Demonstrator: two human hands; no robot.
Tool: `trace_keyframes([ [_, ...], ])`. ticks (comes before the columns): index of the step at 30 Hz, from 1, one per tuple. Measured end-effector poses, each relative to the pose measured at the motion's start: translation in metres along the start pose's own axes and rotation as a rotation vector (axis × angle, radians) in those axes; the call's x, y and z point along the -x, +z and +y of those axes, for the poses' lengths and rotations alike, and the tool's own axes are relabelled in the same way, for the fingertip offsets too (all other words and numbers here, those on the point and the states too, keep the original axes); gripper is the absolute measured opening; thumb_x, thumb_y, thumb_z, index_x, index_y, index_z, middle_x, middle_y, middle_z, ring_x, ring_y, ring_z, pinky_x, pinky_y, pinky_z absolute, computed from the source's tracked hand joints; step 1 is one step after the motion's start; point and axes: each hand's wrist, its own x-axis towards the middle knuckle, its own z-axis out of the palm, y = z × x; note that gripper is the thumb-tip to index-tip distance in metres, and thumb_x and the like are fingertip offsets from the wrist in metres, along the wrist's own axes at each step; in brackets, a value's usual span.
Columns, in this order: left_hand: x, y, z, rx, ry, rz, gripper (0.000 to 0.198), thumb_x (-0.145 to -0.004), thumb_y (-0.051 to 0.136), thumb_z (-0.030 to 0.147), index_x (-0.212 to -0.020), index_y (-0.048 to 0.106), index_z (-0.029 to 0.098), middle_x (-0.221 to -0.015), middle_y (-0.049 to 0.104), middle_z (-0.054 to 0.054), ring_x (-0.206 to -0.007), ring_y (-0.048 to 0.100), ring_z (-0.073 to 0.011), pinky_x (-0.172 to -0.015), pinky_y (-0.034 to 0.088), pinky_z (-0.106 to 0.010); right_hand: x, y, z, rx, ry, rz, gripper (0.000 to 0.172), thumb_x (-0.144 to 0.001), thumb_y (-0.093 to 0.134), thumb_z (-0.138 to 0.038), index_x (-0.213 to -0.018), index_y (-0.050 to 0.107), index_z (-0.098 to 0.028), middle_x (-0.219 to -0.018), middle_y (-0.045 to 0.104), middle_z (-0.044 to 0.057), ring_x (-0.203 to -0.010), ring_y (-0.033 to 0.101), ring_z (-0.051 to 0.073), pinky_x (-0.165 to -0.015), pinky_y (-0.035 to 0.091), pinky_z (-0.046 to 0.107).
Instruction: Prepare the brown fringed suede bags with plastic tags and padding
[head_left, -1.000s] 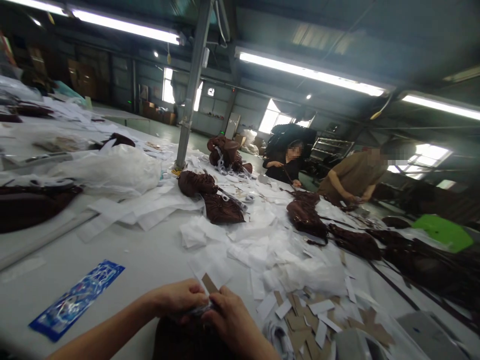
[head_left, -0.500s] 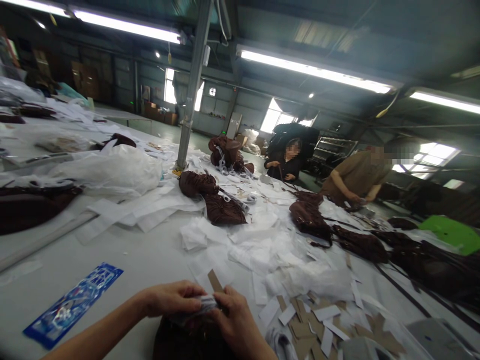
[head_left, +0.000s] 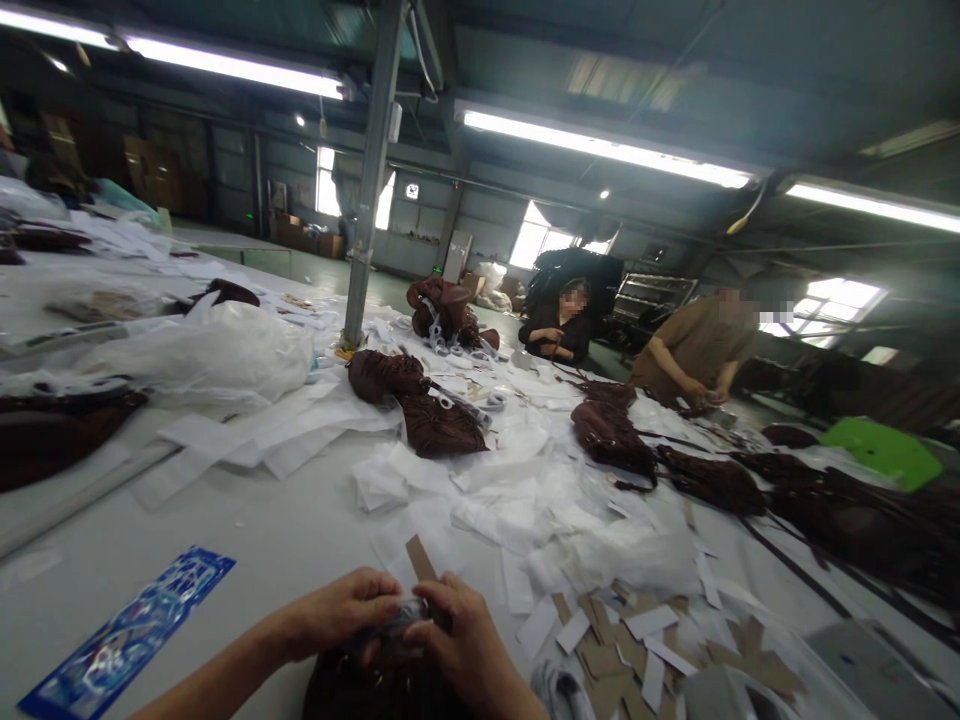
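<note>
At the front edge of the view, my left hand (head_left: 352, 612) pinches a pale, grey-white wrapping (head_left: 411, 608) at the top of a dark brown bag (head_left: 367, 688). From the other side my right hand (head_left: 469, 635) grips the same wrapping, thumb and fingers pressed together. A tan cardboard strip (head_left: 420, 557) sticks up beside the right fingers; whether they hold it or it lies behind them I cannot tell. Most of the bag is below the frame or behind my hands.
Loose cardboard pieces (head_left: 607, 650) and a grey tape dispenser (head_left: 727, 695) lie at my right. A blue printed packet (head_left: 127, 635) is at left. White paper sheets (head_left: 517, 480) and brown bags (head_left: 442, 420) spread beyond. Two people (head_left: 559, 325) work across the table, near a metal post (head_left: 367, 200).
The whole view has shifted slightly, so the scene sits a little further left. Both hands stay at the bag's top, and the wrapping between them looks darker and more folded in.
</note>
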Motion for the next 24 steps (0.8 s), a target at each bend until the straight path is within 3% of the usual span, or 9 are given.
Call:
trace_keyframes([
  [4, -0.001, 0.002, 0.002, -0.032, 0.014, -0.059, 0.040, -0.084, 0.056, 0.050, -0.082, 0.064, 0.011, -0.061, 0.058, 0.000, -0.042, 0.042, -0.0048, -0.041, 0.027, -0.018, 0.004, 0.000, -0.001, 0.015, -0.001, -0.034, 0.027, -0.071, 0.070, -0.011, -0.095, 0.070, -0.023, -0.083, 0.055, -0.002, -0.081, 0.056, 0.015, -0.071, 0.039, 0.022],
  [7, 0.000, 0.002, 0.002, 0.064, 0.028, -0.057, 0.036, -0.082, 0.062, 0.045, -0.104, 0.055, 0.017, -0.071, 0.061, 0.002, -0.044, 0.047, -0.0057, -0.040, 0.029, -0.017, 0.007, 0.000, -0.005, 0.043, -0.005, -0.096, 0.031, -0.072, 0.070, -0.015, -0.100, 0.067, -0.025, -0.090, 0.057, 0.000, -0.087, 0.057, 0.016, -0.076, 0.040, 0.024],
  [12, 0.000, -0.002, -0.004, 0.133, 0.054, -0.031, 0.043, -0.082, 0.064, 0.040, -0.111, 0.038, 0.023, -0.076, 0.060, 0.004, -0.045, 0.051, -0.0065, -0.040, 0.033, -0.016, 0.005, -0.002, -0.011, 0.135, -0.007, -0.163, 0.013, -0.076, 0.067, -0.022, -0.089, 0.065, -0.021, -0.094, 0.060, 0.002, -0.085, 0.059, 0.018, -0.075, 0.042, 0.026],
  [16, 0.002, -0.003, -0.006, 0.110, 0.053, -0.037, 0.042, -0.082, 0.063, 0.039, -0.111, 0.037, 0.022, -0.079, 0.061, 0.003, -0.044, 0.052, -0.0065, -0.039, 0.033, -0.016, 0.004, -0.007, -0.019, 0.192, -0.040, -0.239, 0.021, -0.079, 0.064, -0.022, -0.100, 0.062, -0.023, -0.103, 0.062, 0.003, -0.090, 0.060, 0.020, -0.077, 0.044, 0.026],
  [19, 0.002, -0.001, -0.004, 0.079, 0.018, -0.034, 0.043, -0.081, 0.063, 0.039, -0.112, 0.037, 0.022, -0.078, 0.061, 0.004, -0.043, 0.051, -0.0068, -0.037, 0.032, -0.016, 0.005, -0.009, -0.023, 0.266, -0.064, -0.285, 0.018, -0.081, 0.062, -0.020, -0.098, 0.061, -0.022, -0.108, 0.062, 0.005, -0.094, 0.061, 0.022, -0.080, 0.045, 0.028],
  [24, 0.001, 0.001, 0.002, 0.042, -0.010, 0.038, 0.039, -0.079, 0.064, 0.042, -0.106, 0.048, 0.019, -0.079, 0.062, 0.002, -0.047, 0.052, -0.0080, -0.042, 0.036, -0.019, 0.007, -0.008, -0.017, 0.410, -0.077, -0.288, 0.022, -0.086, 0.054, -0.020, -0.107, 0.058, -0.018, -0.111, 0.060, 0.009, -0.095, 0.062, 0.025, -0.082, 0.046, 0.033],
])
